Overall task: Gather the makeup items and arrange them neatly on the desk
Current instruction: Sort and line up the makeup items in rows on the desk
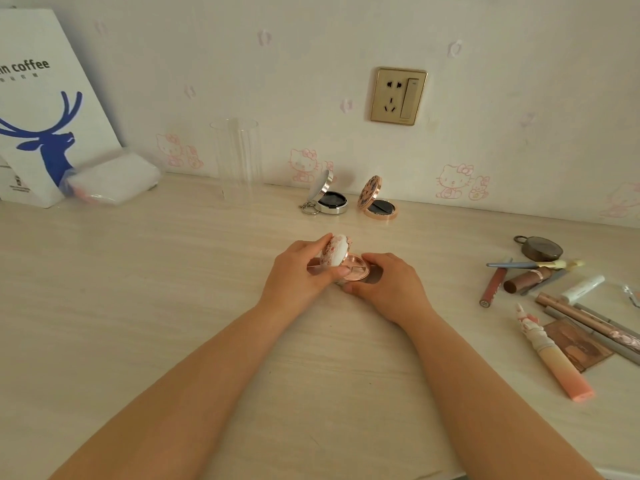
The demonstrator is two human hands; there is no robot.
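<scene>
Glossy white floral round compact (337, 259) hinged open, left hand (299, 273) fingers gripping lid, right hand (389, 284) fingers clasping rose-gold base

Coffee bag (41, 109) cut off at left edge, plastic packet (114, 180) blurred, silver tool (632, 295) cropped at right.

cartoon wallpaper (311, 46), gold socket (398, 96), pale desk (138, 289)

Desk (173, 306) with scattered makeup (554, 306)
</scene>
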